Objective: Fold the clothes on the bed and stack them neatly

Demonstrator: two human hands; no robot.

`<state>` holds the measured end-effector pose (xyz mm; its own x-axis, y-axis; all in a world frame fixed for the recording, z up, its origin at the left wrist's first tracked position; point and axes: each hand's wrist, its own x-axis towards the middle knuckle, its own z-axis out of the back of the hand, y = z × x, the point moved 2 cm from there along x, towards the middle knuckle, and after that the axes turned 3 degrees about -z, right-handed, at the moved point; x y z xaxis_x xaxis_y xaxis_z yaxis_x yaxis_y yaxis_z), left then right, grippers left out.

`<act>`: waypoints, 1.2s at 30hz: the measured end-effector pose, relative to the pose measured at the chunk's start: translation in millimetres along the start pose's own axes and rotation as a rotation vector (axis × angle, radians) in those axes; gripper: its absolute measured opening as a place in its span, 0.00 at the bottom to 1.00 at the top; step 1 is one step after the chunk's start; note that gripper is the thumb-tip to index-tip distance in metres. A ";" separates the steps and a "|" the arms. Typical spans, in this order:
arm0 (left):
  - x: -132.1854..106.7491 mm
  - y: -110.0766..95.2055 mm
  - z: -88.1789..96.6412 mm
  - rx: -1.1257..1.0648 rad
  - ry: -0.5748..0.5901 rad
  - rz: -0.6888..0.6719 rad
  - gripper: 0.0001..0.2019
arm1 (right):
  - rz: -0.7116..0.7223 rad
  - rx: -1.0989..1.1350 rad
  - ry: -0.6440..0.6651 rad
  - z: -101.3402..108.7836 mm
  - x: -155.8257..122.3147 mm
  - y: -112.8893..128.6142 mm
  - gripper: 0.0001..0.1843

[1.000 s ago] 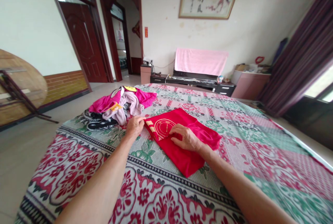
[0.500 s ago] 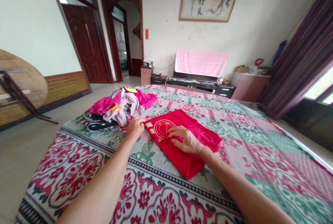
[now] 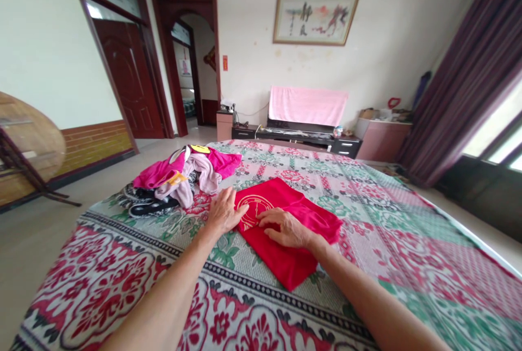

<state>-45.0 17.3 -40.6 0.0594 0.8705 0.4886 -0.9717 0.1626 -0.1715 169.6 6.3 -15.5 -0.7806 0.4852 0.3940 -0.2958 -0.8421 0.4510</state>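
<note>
A folded red garment [image 3: 281, 265] with a yellow circular print lies flat on the patterned bedspread. Over its left edge rests my left hand [image 3: 223, 212], fingers and thumb spread apart, the thumb lying across the print. My right hand [image 3: 287, 230] lies on top of the garment, just right of the print, with its fingers loosely bent and apart from the thumb. Left of my left hand is a loose heap of clothes, with a bright pink piece [image 3: 157, 174], a pale pink piece [image 3: 199, 169] and a black-and-white piece [image 3: 157, 204].
The patterned bedspread [image 3: 220, 318] stretches under everything. Beyond it stands a low black TV cabinet [image 3: 244, 133] below a pink towel [image 3: 308, 105]. A round wooden tabletop [image 3: 30, 139] leans at the left. A dark purple curtain [image 3: 452, 74] hangs at the right.
My left hand has moved from pinching the garment's left corner to lying over its edge, thumb on the print. The edge bands beside the print are now covered. My right hand stays nearly in place.
</note>
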 end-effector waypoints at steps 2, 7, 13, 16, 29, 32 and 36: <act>-5.2 -0.7 -5.2 0.050 0.123 0.063 0.33 | -0.010 0.018 -0.035 0.1 0.1 -3.8 0.13; -7.9 2.8 -12.1 0.110 0.263 0.117 0.36 | -0.190 -0.119 -0.297 11.7 11.5 -38.7 0.14; -5.4 1.9 -11.6 0.110 0.311 0.114 0.39 | -0.780 -0.383 -0.352 44.7 42.8 -101.1 0.19; -6.4 0.3 -9.3 0.100 0.323 0.107 0.39 | -0.946 -0.406 -0.293 53.7 55.7 -121.4 0.15; -9.4 -2.8 -6.8 0.119 0.243 0.086 0.37 | -1.062 -0.359 -0.270 36.6 77.5 -162.2 0.10; -9.6 -3.0 -5.9 0.108 0.234 0.086 0.37 | -1.013 -0.363 -0.283 36.1 77.4 -160.3 0.12; -8.9 -3.1 -5.3 0.091 0.242 0.083 0.36 | -0.938 -0.423 -0.348 36.7 79.8 -154.6 0.14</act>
<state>-41.3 11.6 -49.0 0.0212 0.9666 0.2553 -0.9914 0.0534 -0.1199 173.2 183.8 -24.3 0.0350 0.9617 0.2719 -0.9109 -0.0812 0.4046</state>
